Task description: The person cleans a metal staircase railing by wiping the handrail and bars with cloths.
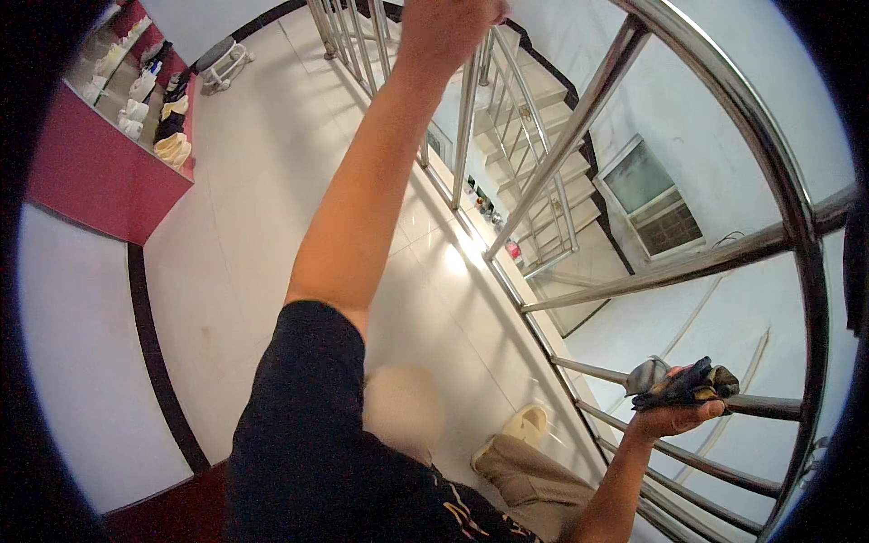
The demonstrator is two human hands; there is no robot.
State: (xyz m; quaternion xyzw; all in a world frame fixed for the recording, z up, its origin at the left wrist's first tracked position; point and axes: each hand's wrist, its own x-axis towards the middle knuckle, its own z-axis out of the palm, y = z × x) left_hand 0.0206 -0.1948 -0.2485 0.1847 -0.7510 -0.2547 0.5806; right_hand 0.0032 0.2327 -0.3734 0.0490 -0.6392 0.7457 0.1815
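On the upturned palm of my right hand [672,421] rests a crumpled bundle [686,385] of black and grey material, apparently cloth, with small orange and yellow patches. My right thumb presses at its edge. The bundle is in front of the bars of a stainless steel railing [652,271], on my right. My left arm reaches far forward, and my left hand [451,27] is cut off by the top rim of the view, close to the railing's far section. Its fingers are mostly hidden, so whether it grips anything is unclear.
Beyond the railing a tiled staircase [536,163] descends past a window [652,197]. Bottles and small items [483,203] line the floor edge by the railing. At the left, a pink-sided rack [108,163] holds several shoes; a grey-topped stool [220,62] stands behind it.
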